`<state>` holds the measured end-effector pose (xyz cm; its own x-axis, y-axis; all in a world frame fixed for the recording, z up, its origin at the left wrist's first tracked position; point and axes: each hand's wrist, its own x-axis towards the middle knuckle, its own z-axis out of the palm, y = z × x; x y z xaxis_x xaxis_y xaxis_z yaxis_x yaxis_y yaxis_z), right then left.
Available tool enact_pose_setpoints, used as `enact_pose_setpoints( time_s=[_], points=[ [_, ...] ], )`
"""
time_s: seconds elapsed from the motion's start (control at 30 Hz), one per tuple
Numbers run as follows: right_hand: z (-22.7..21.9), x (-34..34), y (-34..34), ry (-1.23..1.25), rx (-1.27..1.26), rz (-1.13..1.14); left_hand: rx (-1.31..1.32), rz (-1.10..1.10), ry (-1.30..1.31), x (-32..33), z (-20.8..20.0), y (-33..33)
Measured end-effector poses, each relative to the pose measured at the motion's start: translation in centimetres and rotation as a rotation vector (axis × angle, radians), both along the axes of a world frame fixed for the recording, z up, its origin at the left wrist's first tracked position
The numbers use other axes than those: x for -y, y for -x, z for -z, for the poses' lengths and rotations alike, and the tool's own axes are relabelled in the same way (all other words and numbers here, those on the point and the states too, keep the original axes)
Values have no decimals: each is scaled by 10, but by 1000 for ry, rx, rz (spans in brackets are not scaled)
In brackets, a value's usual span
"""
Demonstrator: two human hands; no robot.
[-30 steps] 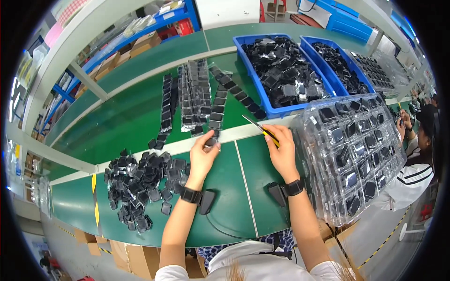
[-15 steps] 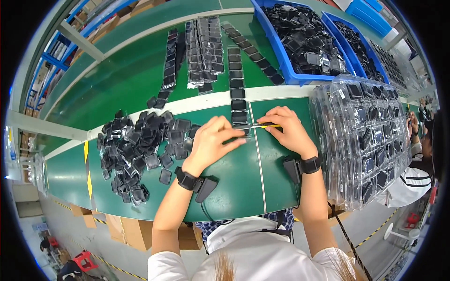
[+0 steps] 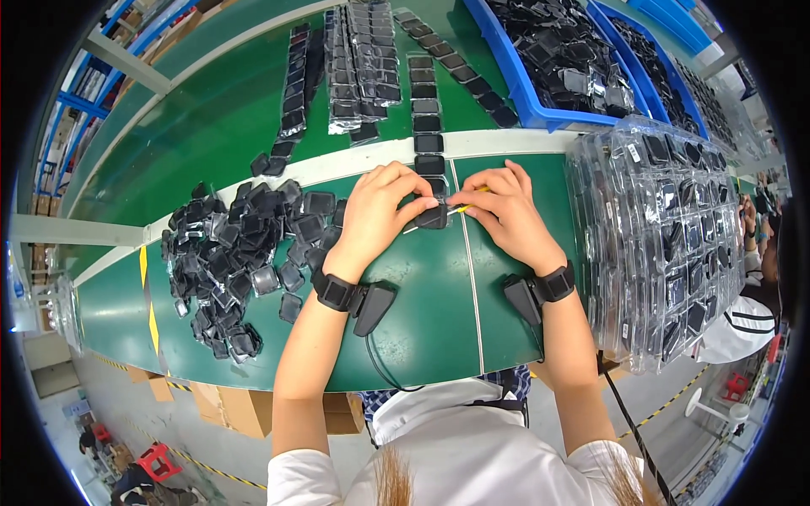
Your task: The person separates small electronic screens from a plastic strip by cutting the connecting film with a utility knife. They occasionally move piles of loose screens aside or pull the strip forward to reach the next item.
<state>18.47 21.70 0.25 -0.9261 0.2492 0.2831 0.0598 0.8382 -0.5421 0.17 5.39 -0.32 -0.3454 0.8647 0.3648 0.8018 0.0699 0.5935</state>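
The thumb and fingers of my left hand (image 3: 376, 212) pinch a black square piece (image 3: 434, 218) in clear film at the near end of a strip (image 3: 428, 144) of such pieces. My right hand (image 3: 513, 218) is closed around a slim tool with a yellow-and-black handle (image 3: 472, 202). Its thin metal end passes under or behind the square piece, and part shows beyond it on the left. My fingers hide the rest of the tool, so its exact kind is unclear. Left of my left hand lies a heap of loose black squares (image 3: 240, 244).
More strips (image 3: 363, 63) lie stacked on the far green surface (image 3: 211, 110), beyond a pale ledge (image 3: 337, 162). Blue bins (image 3: 540, 114) of black pieces stand at the far right. Stacked clear trays (image 3: 654, 244) rise beside my right arm. A co-worker's sleeve (image 3: 742, 329) shows at the right edge.
My left hand has come up to the strip's near end and now pinches the square piece there. The tool's metal end, visible above the strip before, is now mostly covered. The whole view has shifted slightly.
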Motion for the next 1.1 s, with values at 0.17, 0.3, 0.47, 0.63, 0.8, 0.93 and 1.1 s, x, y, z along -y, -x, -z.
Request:
enact_pose_setpoints(
  time_s=[0.17, 0.3, 0.47, 0.63, 0.8, 0.93, 1.1],
  points=[
    [4, 1, 2, 5, -1, 11, 26, -14, -24, 3, -2, -3],
    [3, -2, 0, 32, -8, 4, 17, -17, -33, 1, 0, -3],
    [6, -4, 3, 59, -27, 1, -13, -2, -32, 0, 0, -3],
    [-7, -8, -3, 110, 66, -100, -34, 20, -20, 3, 0, -1],
    [-17, -24, -18, 149, 96, -60, -45, 22, -49, 2, -2, 3],
    [-11, -23, -16, 75, -30, 66, -307, -173, 28, 13, -3, 29],
    [-6, -21, -14, 51, -36, 168, -395, -192, 125, 27, -20, 40]
  ],
)
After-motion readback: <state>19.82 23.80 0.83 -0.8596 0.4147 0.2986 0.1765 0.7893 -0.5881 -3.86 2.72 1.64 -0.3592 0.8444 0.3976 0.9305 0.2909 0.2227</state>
